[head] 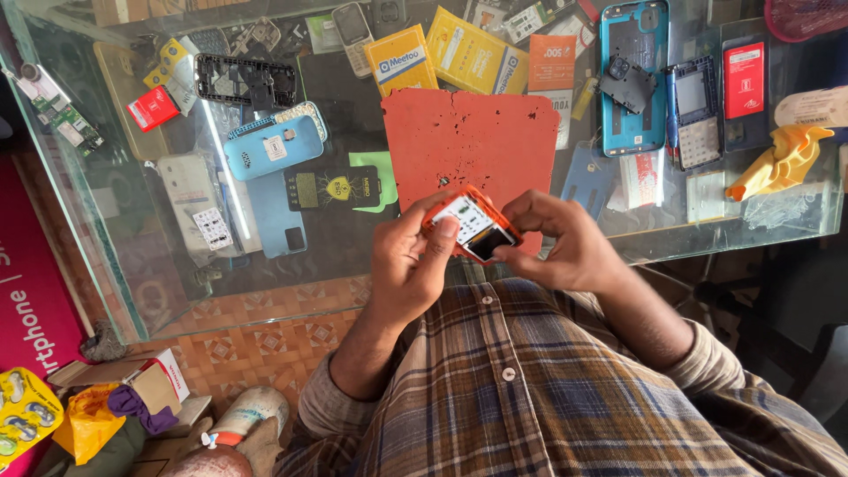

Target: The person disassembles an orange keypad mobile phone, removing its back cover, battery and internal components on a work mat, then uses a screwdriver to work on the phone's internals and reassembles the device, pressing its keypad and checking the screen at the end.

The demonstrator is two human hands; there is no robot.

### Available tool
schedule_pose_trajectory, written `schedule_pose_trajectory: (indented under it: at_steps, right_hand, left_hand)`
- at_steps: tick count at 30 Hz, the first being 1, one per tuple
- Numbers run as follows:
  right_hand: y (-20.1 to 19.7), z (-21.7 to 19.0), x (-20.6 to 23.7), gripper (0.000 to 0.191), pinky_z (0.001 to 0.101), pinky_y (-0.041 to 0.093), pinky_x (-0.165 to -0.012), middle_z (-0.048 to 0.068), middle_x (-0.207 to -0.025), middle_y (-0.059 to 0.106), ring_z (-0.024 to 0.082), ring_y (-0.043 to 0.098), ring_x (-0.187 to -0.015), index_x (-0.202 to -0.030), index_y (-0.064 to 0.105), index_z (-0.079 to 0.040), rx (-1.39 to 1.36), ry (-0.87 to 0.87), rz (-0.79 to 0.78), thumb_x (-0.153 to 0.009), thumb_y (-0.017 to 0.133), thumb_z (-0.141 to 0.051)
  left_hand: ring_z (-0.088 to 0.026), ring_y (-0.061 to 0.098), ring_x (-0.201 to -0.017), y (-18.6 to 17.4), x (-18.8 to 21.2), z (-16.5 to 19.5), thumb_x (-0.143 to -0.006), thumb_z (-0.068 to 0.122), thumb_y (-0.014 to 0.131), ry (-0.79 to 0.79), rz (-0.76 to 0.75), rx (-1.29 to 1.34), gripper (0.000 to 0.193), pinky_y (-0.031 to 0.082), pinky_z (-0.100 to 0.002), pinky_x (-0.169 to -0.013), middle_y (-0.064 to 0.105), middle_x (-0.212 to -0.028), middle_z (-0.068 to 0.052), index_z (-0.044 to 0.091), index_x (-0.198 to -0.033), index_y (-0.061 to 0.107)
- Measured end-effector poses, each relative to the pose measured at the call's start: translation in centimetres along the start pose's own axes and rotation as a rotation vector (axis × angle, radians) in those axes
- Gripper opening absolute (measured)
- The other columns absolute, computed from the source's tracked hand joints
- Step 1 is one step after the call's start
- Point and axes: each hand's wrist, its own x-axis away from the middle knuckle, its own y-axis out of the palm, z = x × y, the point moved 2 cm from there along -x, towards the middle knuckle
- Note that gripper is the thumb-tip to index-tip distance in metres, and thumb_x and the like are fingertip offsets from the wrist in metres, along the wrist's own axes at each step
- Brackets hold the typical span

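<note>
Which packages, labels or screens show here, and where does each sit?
Small orange phone: held in left hand and right hand, dark screen, white label.
Two yellow boxes: flat, top centre of the glass counter.
Orange card packet: right of those boxes.
Red label: rectangular, on a dark phone, far right.
Black battery: rectangular, yellow emblem, left of the hands.

I count one small orange phone held over the counter's near edge, one red mat at its middle, two yellow boxes by the far edge, one teal phone shell toward the far right corner, and one yellow cloth at the right edge.
</note>
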Motion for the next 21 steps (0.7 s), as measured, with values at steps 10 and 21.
schedule_pose_trajectory:
  at_steps: [10, 21]
  right_hand:
    - [0.3, -3.7, 0.8, 0.028, 0.0296, 0.057, -0.083, 0.011, -0.106, 0.071, 0.017, 0.072, -0.095, -0.116, 0.07, 0.001, 0.379, -0.345, 0.213, -0.09, 0.079, 0.001]
    - [-0.2, -1.4, 1.3, 0.033, 0.0306, 0.059, -0.1, 0.015, -0.119, 0.064, 0.016, 0.068, -0.112, -0.129, 0.058, 0.014, -0.286, -0.188, 0.214, -0.098, 0.067, 0.008]
  left_hand:
    - [-0.025, 0.077, -0.08, 2.0, 0.2, 2.6, -0.107, 0.011, 0.062, 0.172, -0.138, -0.617, 0.02, 0.056, -0.033, -0.065, 0.074, -0.092, -0.014, 0.0, -0.123, 0.063]
    - [-0.017, 0.079, -0.092, 2.0, 0.0, 2.1, -0.106, 0.009, 0.061, 0.074, -0.089, -0.36, 0.022, 0.064, -0.029, -0.08, 0.077, -0.101, -0.013, -0.002, -0.124, 0.067]
